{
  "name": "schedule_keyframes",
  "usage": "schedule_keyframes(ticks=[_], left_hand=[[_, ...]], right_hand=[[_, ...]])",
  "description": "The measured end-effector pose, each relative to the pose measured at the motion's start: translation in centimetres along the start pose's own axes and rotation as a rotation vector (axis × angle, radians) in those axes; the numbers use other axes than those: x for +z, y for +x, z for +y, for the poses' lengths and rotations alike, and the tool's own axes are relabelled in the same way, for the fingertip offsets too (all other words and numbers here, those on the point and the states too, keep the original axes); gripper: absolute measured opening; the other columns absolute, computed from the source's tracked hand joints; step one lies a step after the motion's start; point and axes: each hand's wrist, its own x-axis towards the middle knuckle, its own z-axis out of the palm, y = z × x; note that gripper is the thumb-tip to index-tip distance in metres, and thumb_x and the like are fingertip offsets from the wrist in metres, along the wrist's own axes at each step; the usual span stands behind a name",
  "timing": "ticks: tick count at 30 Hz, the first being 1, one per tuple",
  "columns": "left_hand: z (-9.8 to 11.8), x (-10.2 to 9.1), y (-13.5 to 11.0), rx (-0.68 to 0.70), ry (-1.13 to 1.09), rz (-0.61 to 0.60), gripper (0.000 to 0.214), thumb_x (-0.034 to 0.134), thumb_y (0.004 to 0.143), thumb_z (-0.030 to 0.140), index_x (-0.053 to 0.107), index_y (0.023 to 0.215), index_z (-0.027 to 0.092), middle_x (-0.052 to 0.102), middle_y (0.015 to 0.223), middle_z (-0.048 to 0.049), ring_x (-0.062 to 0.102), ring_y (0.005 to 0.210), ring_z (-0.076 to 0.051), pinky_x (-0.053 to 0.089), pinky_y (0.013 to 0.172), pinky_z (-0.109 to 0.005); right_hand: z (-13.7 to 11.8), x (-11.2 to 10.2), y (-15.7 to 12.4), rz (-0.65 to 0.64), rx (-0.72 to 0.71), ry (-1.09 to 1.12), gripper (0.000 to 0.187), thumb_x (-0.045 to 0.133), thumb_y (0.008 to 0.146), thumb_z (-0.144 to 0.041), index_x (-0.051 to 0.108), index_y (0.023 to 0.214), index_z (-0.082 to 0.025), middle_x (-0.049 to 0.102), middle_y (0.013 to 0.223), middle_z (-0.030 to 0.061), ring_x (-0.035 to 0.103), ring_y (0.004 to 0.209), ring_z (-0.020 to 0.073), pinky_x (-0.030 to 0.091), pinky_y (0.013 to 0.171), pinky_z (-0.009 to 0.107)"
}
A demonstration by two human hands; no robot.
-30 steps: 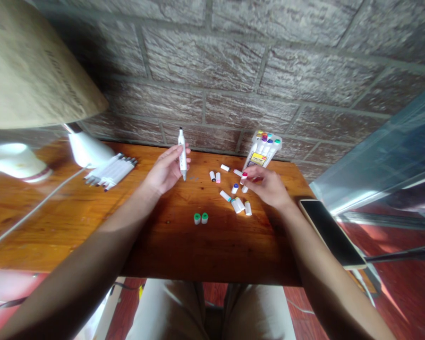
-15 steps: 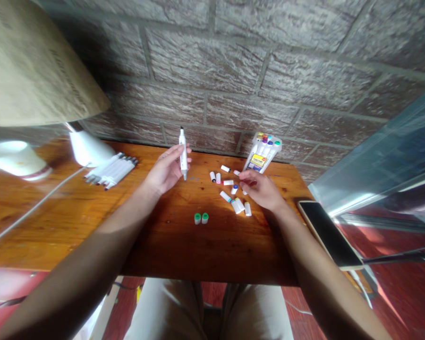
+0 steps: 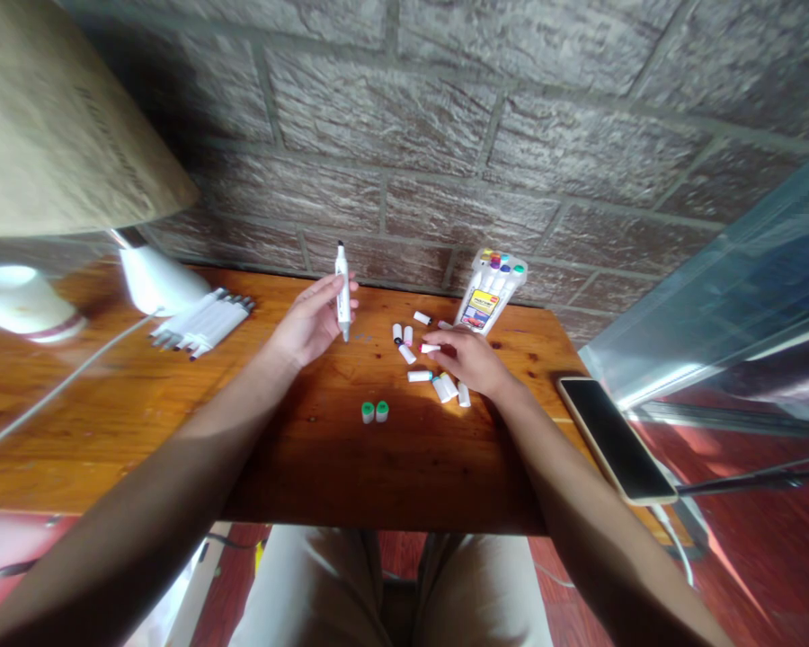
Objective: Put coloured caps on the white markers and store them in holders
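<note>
My left hand (image 3: 314, 319) holds a white marker (image 3: 343, 296) upright between thumb and fingers, above the desk. Both of its ends are bare, with a dark tip at the top and a grey section at the bottom. My right hand (image 3: 468, 355) is low over the loose caps, its thumb and fingers closed around a white marker cap with a red end (image 3: 430, 348). Several white caps lie around it, including a blue-ended cap (image 3: 406, 353) and a light-blue-ended cap (image 3: 419, 376). Two green-topped caps (image 3: 375, 412) stand side by side nearer my body.
A clear marker case (image 3: 485, 292) with several coloured markers stands behind my right hand. To the left lie a pile of white markers (image 3: 206, 323), a lamp (image 3: 152, 274) and a white cup (image 3: 23, 305). A phone (image 3: 617, 440) rests at the right edge. The brick wall (image 3: 438, 207) borders the back.
My right hand has moved left, onto the red-ended cap. The blue-ended cap has shifted left and now lies on its side. My left hand still holds the marker.
</note>
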Motion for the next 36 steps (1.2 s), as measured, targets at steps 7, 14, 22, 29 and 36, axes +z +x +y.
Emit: schedule_keyframes(ticks=[7,14,22,29,36], left_hand=[[0.2,0.1,-0.1,-0.007,-0.010,0.008,0.013,0.072,0.084,0.017,0.071,0.096,0.014,0.073,0.081,0.0003,0.067,0.059,-0.008,0.054,0.053,-0.018],[0.3,0.3,-0.1,-0.012,-0.018,0.027,0.011,0.070,0.085,0.016,0.070,0.096,0.014,0.073,0.080,0.0008,0.067,0.058,-0.008,0.054,0.052,-0.018],[0.3,0.3,-0.1,-0.002,-0.021,0.021,0.013,0.071,0.084,0.015,0.071,0.096,0.013,0.072,0.081,0.0008,0.067,0.058,-0.008,0.055,0.052,-0.019],[0.0,0.1,0.1,0.001,-0.010,0.013,0.018,0.074,0.082,0.016,0.071,0.099,0.012,0.072,0.082,0.0005,0.068,0.059,-0.008,0.055,0.053,-0.019],[0.1,0.2,-0.1,-0.009,-0.019,0.030,0.013,0.071,0.084,0.014,0.071,0.097,0.012,0.073,0.082,0.0006,0.067,0.058,-0.009,0.055,0.051,-0.019]], right_hand=[[-0.1,-1.5,-0.7,0.112,0.069,0.150,0.024,0.055,0.094,-0.028,0.064,0.114,-0.017,0.070,0.102,0.0105,0.067,0.092,0.0220,0.054,0.087,0.039],[0.6,-1.8,-1.3,-0.010,0.174,0.305,0.015,0.067,0.083,-0.032,0.060,0.088,-0.021,0.068,0.087,0.0048,0.069,0.086,0.0213,0.055,0.076,0.034],[-3.2,-1.4,0.2,0.289,0.171,0.014,0.024,0.072,0.085,-0.043,0.069,0.090,-0.020,0.076,0.093,0.0067,0.069,0.089,0.0218,0.050,0.091,0.036],[-6.4,2.2,2.1,-0.016,0.222,-0.356,0.008,0.070,0.087,-0.029,0.072,0.087,-0.021,0.076,0.086,0.0067,0.063,0.095,0.0275,0.043,0.092,0.040],[-6.0,1.7,1.5,0.021,0.176,-0.260,0.033,0.054,0.096,-0.027,0.064,0.126,-0.016,0.072,0.115,0.0128,0.056,0.108,0.0312,0.039,0.098,0.045]])
